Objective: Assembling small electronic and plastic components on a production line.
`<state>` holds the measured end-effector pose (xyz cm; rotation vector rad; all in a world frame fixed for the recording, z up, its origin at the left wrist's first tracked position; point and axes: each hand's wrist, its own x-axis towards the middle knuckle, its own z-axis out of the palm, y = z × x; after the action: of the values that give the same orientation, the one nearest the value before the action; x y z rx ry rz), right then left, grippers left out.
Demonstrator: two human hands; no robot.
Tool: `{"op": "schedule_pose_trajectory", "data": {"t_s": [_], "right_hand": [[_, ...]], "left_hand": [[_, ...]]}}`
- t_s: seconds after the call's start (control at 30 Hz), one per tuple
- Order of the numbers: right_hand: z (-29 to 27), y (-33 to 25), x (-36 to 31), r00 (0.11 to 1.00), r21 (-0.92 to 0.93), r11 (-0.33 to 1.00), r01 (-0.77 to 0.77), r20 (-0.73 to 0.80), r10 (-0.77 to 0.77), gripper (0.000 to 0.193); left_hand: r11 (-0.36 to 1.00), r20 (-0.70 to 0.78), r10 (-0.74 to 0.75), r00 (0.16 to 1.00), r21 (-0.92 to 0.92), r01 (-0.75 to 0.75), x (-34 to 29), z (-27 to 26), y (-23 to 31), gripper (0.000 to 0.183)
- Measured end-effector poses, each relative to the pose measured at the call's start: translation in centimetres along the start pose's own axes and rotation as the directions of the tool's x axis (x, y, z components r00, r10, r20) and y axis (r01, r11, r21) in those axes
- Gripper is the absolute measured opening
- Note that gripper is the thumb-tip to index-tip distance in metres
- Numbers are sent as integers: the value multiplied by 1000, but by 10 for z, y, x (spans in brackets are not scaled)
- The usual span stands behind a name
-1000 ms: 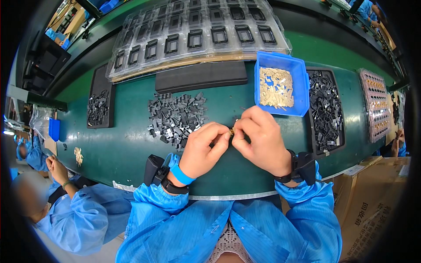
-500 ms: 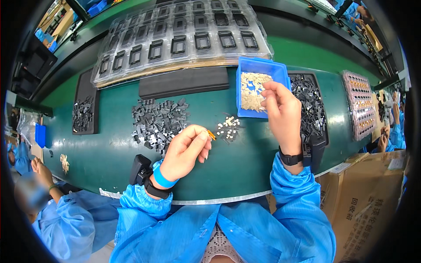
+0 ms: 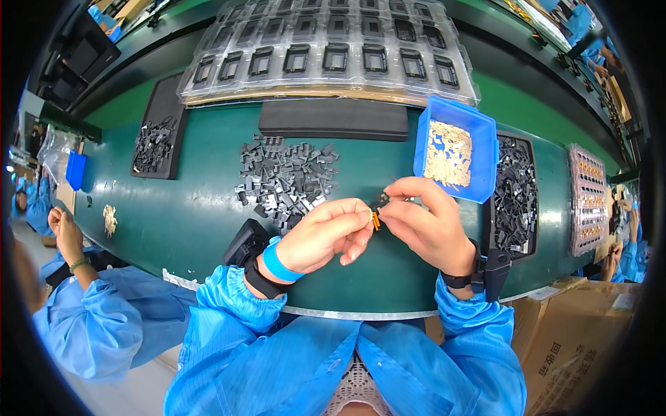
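My left hand (image 3: 333, 234) is pinched shut on a small orange-gold strip (image 3: 376, 221) that pokes out past its thumb and forefinger. Close against it, my right hand (image 3: 430, 225) has thumb and fingertips pressed together. Whatever lies between those fingertips is too small or hidden to make out. Small dark pieces (image 3: 382, 199) show just beyond the right fingertips. A heap of black and grey small plastic parts (image 3: 284, 177) lies beyond my left hand. The blue bin (image 3: 488, 166) beyond my right hand holds many flat cream pieces (image 3: 447, 154).
A black foam block (image 3: 333, 121) lies before a clear tray (image 3: 312, 83) of black frames. Black trays of parts stand left (image 3: 175, 139) and right (image 3: 531, 208). A clear tray of gold parts (image 3: 587, 201) sits far right. A co-worker's hand (image 3: 67, 236) is at the left.
My right hand has come out of the blue bin and down to my left hand, over the small cream pieces. The left hand keeps its orange-gold strip. The whole view has shifted.
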<state>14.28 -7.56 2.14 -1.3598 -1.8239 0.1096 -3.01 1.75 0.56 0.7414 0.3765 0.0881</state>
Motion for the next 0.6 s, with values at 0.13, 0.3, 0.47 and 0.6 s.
{"op": "schedule_pose_trajectory", "data": {"t_s": [0.13,0.3,0.47,0.6], "right_hand": [[2,-1,0,1000,8,1000,19,14,-19,22],[4,-1,0,1000,34,999,23,19,-24,23],[2,-1,-1,999,49,999,14,51,-16,23],[2,-1,-1,999,55,998,42,32,-44,22]], "left_hand": [[1000,17,-1,1000,-25,1,0,-2,-1,16],[999,53,-12,999,-42,15,-2,-1,0,17],[999,71,-23,997,-21,25,-2,-1,-1,18],[998,36,-34,999,57,32,-8,3,8,22]]}}
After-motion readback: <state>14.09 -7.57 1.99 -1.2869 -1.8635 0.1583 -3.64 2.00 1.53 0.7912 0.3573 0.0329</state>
